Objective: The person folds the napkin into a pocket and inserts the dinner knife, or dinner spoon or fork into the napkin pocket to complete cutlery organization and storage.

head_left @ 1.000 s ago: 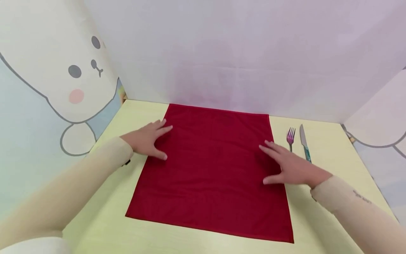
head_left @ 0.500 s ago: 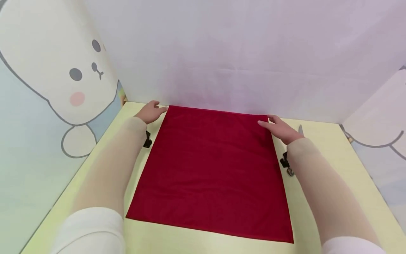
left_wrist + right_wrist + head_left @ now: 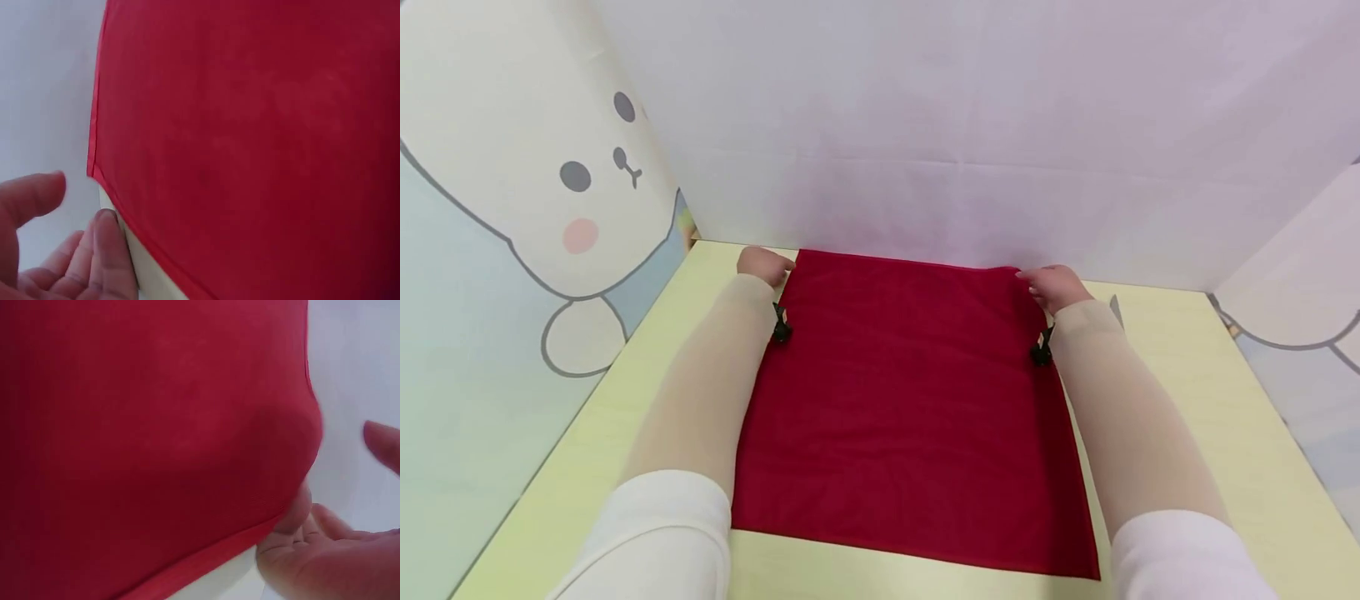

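A red cloth (image 3: 910, 408) lies spread on the table, its far edge close to the wall curtain. Beside its far left corner is my left hand (image 3: 763, 266). The left wrist view shows the thumb (image 3: 37, 195) apart from the fingers (image 3: 112, 250), which lie just outside the cloth's edge. My right hand (image 3: 1057, 288) is at the far right corner. Its fingertips (image 3: 299, 512) reach under that corner and lift it a little, while the thumb (image 3: 382, 445) stays away from the cloth. The pinch is not closed on either side.
A knife (image 3: 1116, 310) shows only its blade tip beyond my right forearm; the rest is hidden. The pale yellow table (image 3: 1195, 358) meets a light curtain (image 3: 925, 133) at the back. A printed cartoon animal (image 3: 580, 192) is on the left side panel.
Both hands have moved forward from the cloth's sides to its far corners. The right corner is now slightly raised. My right forearm now covers the fork and most of the knife.
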A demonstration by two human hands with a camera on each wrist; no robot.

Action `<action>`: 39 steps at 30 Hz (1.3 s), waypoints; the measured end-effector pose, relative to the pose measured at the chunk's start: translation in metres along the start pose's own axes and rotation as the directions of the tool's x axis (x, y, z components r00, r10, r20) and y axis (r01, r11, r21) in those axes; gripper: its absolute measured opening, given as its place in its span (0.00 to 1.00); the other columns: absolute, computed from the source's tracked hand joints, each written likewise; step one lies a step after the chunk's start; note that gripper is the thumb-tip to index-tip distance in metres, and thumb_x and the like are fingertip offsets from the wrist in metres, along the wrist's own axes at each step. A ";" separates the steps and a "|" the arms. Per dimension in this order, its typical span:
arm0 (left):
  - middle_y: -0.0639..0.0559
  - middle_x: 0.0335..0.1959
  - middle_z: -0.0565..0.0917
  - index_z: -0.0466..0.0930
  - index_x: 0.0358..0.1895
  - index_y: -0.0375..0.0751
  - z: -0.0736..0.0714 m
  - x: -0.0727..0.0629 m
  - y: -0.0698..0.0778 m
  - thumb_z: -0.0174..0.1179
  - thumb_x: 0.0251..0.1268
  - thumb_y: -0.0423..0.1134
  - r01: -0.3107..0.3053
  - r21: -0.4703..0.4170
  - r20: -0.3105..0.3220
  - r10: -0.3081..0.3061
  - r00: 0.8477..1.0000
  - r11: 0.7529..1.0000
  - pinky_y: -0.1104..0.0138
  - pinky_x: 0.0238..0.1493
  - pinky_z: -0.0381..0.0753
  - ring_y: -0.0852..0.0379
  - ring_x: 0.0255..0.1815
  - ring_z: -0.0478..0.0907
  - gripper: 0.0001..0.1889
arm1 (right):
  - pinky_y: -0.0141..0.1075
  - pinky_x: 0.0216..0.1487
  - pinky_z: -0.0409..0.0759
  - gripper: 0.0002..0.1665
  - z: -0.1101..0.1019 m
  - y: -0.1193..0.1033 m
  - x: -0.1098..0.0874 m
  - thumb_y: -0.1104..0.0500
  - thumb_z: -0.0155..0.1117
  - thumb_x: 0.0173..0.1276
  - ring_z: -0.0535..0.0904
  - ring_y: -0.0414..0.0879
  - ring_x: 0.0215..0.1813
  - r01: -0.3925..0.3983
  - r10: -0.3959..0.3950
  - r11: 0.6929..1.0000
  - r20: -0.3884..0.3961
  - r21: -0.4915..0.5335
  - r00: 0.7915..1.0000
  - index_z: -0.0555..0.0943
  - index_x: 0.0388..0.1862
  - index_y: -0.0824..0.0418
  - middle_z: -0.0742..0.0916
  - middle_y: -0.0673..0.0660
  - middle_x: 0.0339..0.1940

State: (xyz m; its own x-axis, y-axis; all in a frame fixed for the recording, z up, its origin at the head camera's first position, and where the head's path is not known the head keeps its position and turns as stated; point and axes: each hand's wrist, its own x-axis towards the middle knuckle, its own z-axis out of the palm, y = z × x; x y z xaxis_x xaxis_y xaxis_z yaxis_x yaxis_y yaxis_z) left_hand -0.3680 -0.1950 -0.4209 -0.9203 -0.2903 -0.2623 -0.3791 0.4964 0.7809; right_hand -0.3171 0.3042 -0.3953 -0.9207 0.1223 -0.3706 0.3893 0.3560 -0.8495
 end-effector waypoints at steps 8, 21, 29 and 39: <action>0.38 0.59 0.79 0.76 0.62 0.27 0.015 -0.008 0.011 0.68 0.63 0.44 0.003 0.219 0.033 -0.010 0.999 0.976 0.56 0.57 0.79 0.47 0.52 0.74 0.30 | 0.36 0.43 0.81 0.12 0.006 0.002 0.003 0.58 0.65 0.73 0.78 0.47 0.40 -0.069 0.080 0.986 0.064 -0.152 0.995 0.79 0.44 0.68 0.80 0.55 0.40; 0.40 0.74 0.72 0.71 0.74 0.36 0.011 -0.015 0.025 0.54 0.74 0.38 -0.140 0.186 0.116 0.120 0.986 0.972 0.57 0.64 0.75 0.44 0.69 0.70 0.27 | 0.44 0.74 0.66 0.39 -0.004 -0.010 -0.001 0.54 0.51 0.82 0.64 0.54 0.72 -0.067 0.063 0.998 0.165 0.021 0.984 0.52 0.82 0.69 0.61 0.66 0.79; 0.43 0.74 0.72 0.73 0.74 0.39 0.013 -0.011 0.032 0.52 0.73 0.35 -0.135 0.020 0.092 0.133 0.987 0.991 0.54 0.63 0.75 0.46 0.71 0.69 0.27 | 0.26 0.52 0.72 0.44 -0.013 -0.011 -0.008 0.58 0.56 0.80 0.70 0.36 0.46 -0.186 0.153 0.913 0.120 0.363 0.981 0.44 0.84 0.64 0.70 0.46 0.53; 0.43 0.73 0.73 0.76 0.71 0.39 0.011 -0.025 0.049 0.52 0.81 0.43 -0.136 0.017 0.038 0.135 0.990 0.991 0.61 0.55 0.74 0.47 0.64 0.71 0.22 | 0.27 0.68 0.65 0.34 -0.024 -0.012 -0.010 0.59 0.51 0.82 0.64 0.36 0.68 -0.202 0.147 0.829 0.146 0.522 0.978 0.55 0.82 0.57 0.72 0.46 0.65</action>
State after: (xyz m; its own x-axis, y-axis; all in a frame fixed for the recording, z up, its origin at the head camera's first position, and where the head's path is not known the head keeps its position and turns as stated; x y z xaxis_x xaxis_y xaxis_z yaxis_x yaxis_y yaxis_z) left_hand -0.3642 -0.1545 -0.3824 -0.9662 -0.1889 -0.1756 -0.2520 0.5450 0.7997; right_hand -0.3129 0.3208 -0.3723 -0.8395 0.0370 -0.5420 0.5233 -0.2130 -0.8251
